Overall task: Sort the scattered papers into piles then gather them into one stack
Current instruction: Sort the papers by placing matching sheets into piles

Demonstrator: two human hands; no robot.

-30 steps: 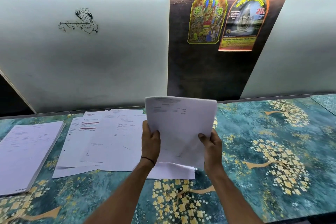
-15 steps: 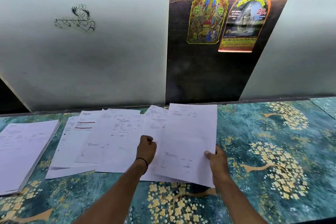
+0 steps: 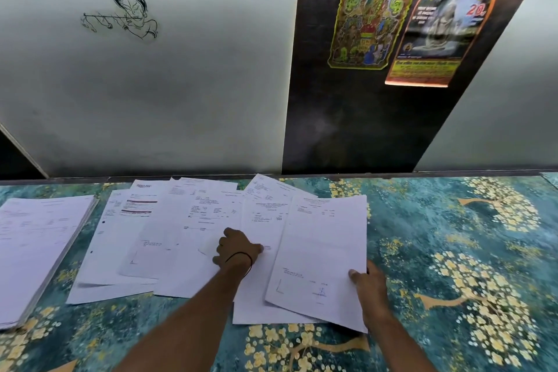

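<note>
Nearest the camera, from 4 to 8 o'clock, lies the table cover [image 3: 453, 251], teal with golden blossom trees. At 5 o'clock the right hand [image 3: 370, 284] grasps a single printed sheet [image 3: 317, 251] by its right edge close to the lower corner. The thumb is on top and the fingers are hidden beneath. That sheet sits tilted, overlapping the papers under it, with its lower right corner out over the bare cover.

Just at 9 o'clock of that sheet, the left hand [image 3: 237, 249] rests knuckles-up on the loose sheets [image 3: 151, 235], a black thread [image 3: 241, 260] round its wrist. Its fingers are curled under and the thumb points toward the held sheet. Whether they pinch a page or only press down cannot be told.

The loose sheets fan out from the left hand toward 10 o'clock, overlapping one another, and one of them bears red bands of print. Well apart at 9 o'clock, a squared stack [image 3: 39, 248] of papers lies on its own, running out of the left edge.

Farther back, behind the table's rear edge, a white panel [image 3: 181, 84] at 11 o'clock carries a black line drawing [image 3: 123, 13] of a flute player. At 1 o'clock a dark panel [image 3: 332, 130] shows two bright arched stickers [image 3: 371, 12] side by side.
</note>
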